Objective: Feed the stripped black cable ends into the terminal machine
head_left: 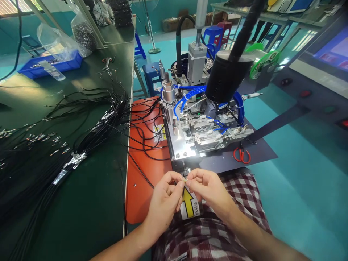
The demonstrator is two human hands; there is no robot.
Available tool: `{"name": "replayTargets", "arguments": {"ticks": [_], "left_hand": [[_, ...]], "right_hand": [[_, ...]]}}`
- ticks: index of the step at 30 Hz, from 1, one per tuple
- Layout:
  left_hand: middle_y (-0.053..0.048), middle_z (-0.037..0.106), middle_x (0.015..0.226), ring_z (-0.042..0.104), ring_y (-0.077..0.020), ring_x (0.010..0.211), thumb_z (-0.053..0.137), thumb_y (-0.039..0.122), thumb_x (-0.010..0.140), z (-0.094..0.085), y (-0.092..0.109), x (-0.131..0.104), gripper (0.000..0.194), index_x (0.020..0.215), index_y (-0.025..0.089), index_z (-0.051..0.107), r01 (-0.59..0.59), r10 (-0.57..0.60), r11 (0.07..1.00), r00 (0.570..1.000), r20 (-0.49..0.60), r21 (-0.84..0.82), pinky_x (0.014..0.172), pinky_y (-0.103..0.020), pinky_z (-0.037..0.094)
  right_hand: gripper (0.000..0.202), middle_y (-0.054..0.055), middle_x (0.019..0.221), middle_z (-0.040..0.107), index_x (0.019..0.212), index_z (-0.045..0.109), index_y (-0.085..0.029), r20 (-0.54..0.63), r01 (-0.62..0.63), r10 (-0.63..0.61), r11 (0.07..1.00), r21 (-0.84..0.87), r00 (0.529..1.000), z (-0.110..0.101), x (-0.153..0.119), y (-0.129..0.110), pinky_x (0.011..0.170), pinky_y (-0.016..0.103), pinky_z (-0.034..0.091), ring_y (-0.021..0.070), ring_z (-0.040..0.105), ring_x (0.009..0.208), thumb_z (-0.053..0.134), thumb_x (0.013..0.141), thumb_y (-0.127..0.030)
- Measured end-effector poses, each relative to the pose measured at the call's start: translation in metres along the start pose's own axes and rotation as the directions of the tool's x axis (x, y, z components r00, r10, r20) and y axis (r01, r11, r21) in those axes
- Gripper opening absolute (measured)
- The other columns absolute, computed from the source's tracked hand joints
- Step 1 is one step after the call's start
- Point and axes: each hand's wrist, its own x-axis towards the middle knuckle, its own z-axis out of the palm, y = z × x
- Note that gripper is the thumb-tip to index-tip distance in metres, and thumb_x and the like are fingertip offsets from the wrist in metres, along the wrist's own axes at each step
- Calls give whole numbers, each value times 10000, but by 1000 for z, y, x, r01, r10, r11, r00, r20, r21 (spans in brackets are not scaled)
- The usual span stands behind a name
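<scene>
My left hand (165, 195) and my right hand (205, 186) meet in front of the machine, thumbs and forefingers pinched together. Between the fingertips shows a tiny bit of thin, pale yellowish wire (185, 180); its details are too small to make out. A black cable (141, 170) runs over the orange board (136, 203) to my left hand, where its end goes out of sight. Just beyond my fingers is the front edge of the machine's metal plate (181, 150). Below them lies a label with a yellow arrow (188, 203).
Bundles of black cables with metal ends (76, 159) cover the green table (100, 214) on the left. Behind them stands a blue tray (51, 67). Red-handled scissors (241, 156) lie right of the machine. A black cylinder (225, 79) hangs above it, near blue air hoses (239, 105).
</scene>
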Motion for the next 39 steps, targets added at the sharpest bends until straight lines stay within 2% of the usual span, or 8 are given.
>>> {"name": "replayTargets", "arguments": {"ticks": [4,8,11,14,20,27,31,39], "left_hand": [[110,399,398,283,-45,369,541,425,868,-1,-1,1,243,880,195,464,-9,9,1000,1000,19,0,396,-159,231],[107,402,398,288,-43,371,547,411,868,-1,0,1,233,874,192,469,0,0,1000,1000,21,-6,403,-158,239],[102,409,392,285,-41,366,556,406,861,-2,3,1,230,872,188,484,33,-32,999,999,7,-29,408,-160,245],[95,422,402,282,-43,369,576,402,847,-3,6,0,230,863,187,492,56,-56,997,998,-1,-61,403,-165,236],[100,406,377,267,-38,349,606,426,807,-3,11,0,272,806,178,495,116,-116,992,993,6,-48,381,-156,243],[103,403,364,268,-34,337,604,419,795,-2,11,3,263,782,179,495,128,-128,992,992,-17,2,365,-144,263],[104,405,361,262,-31,332,601,426,798,-2,10,2,269,783,180,493,127,-127,992,992,-7,-2,360,-140,254],[114,378,367,267,-30,339,623,419,774,-3,11,2,278,753,184,476,126,-125,992,992,26,-14,363,-139,267]], "right_hand": [[221,-98,437,364,627,553,-163,15,8,-7,1000,-20,1000,0,0,-1,393,194,189,56,260,409,674,670,-344],[236,-92,456,369,645,547,-165,20,43,-42,999,-32,999,0,-2,2,413,203,212,65,268,424,667,691,-363],[192,-70,512,423,688,555,-167,-11,169,-171,981,-99,985,1,-7,9,446,214,272,82,334,462,632,748,-332],[136,-51,567,460,720,568,-171,-13,313,-322,928,-201,947,2,-10,15,496,224,323,95,394,518,592,809,-271],[183,-69,528,435,700,541,-175,24,162,-161,986,-30,987,-1,-7,9,436,214,282,74,336,450,620,786,-315],[163,-21,616,527,776,614,-159,-43,254,-267,946,-202,963,-4,-8,14,486,224,342,104,405,531,623,793,-321],[150,-22,627,532,747,606,-168,-40,309,-330,915,-260,943,-4,-7,18,510,228,355,108,423,548,600,829,-294],[196,-58,577,437,721,535,-181,33,256,-254,953,-160,967,-6,-7,15,442,206,279,80,345,486,566,867,-307]]}}
